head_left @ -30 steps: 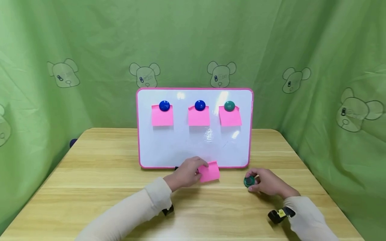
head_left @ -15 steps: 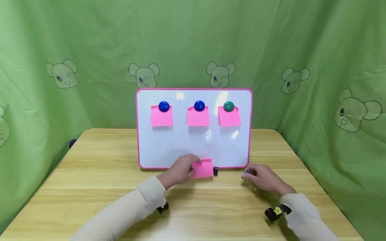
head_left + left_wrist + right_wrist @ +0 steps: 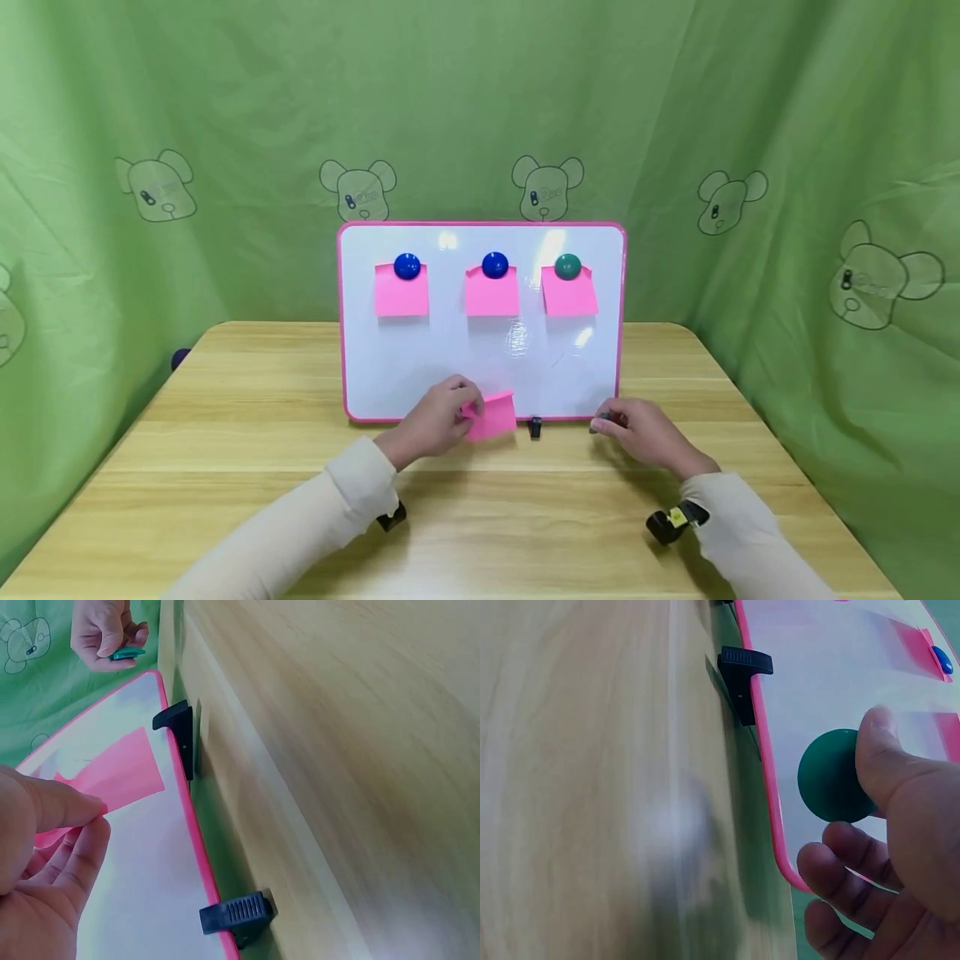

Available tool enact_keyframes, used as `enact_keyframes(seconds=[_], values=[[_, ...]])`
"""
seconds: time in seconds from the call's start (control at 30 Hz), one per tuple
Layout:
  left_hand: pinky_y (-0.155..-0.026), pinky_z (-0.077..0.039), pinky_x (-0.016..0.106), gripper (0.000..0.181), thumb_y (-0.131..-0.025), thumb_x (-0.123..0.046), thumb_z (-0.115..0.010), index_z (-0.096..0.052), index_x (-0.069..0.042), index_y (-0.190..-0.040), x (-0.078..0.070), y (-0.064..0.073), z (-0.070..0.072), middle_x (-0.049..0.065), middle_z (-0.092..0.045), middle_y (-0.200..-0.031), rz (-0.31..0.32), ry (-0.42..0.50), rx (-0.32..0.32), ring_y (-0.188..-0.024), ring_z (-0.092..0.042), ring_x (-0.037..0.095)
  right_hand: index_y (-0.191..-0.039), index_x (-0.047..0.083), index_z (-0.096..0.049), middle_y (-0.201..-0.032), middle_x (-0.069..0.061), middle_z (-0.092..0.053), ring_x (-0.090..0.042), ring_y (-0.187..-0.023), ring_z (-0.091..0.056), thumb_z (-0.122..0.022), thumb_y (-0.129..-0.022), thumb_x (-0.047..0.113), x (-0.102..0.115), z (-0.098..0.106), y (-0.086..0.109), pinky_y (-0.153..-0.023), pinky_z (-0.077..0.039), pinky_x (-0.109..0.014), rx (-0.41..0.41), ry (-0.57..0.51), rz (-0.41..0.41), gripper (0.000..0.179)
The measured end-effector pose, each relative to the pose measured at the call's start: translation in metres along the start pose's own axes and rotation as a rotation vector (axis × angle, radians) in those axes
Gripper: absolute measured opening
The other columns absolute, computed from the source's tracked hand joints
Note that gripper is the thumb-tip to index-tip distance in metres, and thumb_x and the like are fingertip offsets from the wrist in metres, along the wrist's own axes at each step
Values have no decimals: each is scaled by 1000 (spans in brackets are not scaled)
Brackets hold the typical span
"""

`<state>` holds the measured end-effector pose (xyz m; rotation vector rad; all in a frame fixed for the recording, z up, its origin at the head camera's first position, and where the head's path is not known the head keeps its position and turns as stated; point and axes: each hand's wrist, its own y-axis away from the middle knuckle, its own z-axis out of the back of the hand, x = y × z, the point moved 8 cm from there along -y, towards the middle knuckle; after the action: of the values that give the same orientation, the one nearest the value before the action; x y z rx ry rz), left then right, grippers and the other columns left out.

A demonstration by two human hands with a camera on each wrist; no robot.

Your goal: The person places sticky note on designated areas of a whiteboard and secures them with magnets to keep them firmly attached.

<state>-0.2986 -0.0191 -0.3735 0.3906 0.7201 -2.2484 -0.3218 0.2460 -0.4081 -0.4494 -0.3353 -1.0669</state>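
Observation:
My left hand [image 3: 435,419] pinches a pink sticky note [image 3: 493,417] by one side, in front of the whiteboard's lower edge. In the left wrist view the thumb and fingertips meet on the note [image 3: 124,774]. My right hand [image 3: 648,429] holds a round green magnet [image 3: 834,776] between thumb and fingers, close to the board's lower right corner. The whiteboard [image 3: 420,367] has a pink frame and stands upright on the table. Three more pink notes hang along its upper part, the left [image 3: 401,298] and middle ones under blue magnets [image 3: 495,265], the right one under a green magnet [image 3: 567,267].
Black clips [image 3: 238,915] hold the board's bottom edge, one of them [image 3: 536,427] showing between the hands. The wooden table [image 3: 510,533] stretches out in front of the board. Green curtains [image 3: 457,92] hang behind and at both sides.
The left hand has moved left and slightly up with the note, uncovering a black clip. The right hand has shifted left and up toward the board, turning the green magnet edge-on to the head view.

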Motion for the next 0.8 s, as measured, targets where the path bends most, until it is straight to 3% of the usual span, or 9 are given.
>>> enact_keyframes(seconds=[0.37,0.57,0.7,0.8], values=[[-72,-53,25,20,-78,11,-67,-61,-7,-87,8,6,9,5,-60,-94,-37,-24,-65,-83,-60,19,-80,16,-67,-74,6,-57,-13,-68,-49,-66,-93,22,9,-1,-14,-62,-45,-29,-11,-7,8,14],[-69,-55,26,21,-80,9,-67,-59,-7,-91,16,7,14,5,-63,-89,-1,-10,-74,-81,-64,21,-82,15,-68,-75,6,-59,-12,-68,-51,-65,-93,19,15,-4,-23,-62,-46,-30,-7,-23,13,12],[-65,-53,25,24,-81,9,-67,-51,-8,-83,22,8,19,3,-59,-80,35,8,-74,-77,-63,20,-83,13,-69,-75,5,-59,-13,-69,-51,-66,-93,18,19,-5,-29,-64,-47,-31,-10,-30,4,12],[-60,-48,24,31,-79,10,-68,-45,-10,-73,24,10,24,0,-52,-71,18,-9,-97,-69,-55,15,-82,13,-69,-74,5,-59,-14,-69,-52,-66,-93,19,22,-6,-34,-64,-47,-31,-24,-41,-3,13]])
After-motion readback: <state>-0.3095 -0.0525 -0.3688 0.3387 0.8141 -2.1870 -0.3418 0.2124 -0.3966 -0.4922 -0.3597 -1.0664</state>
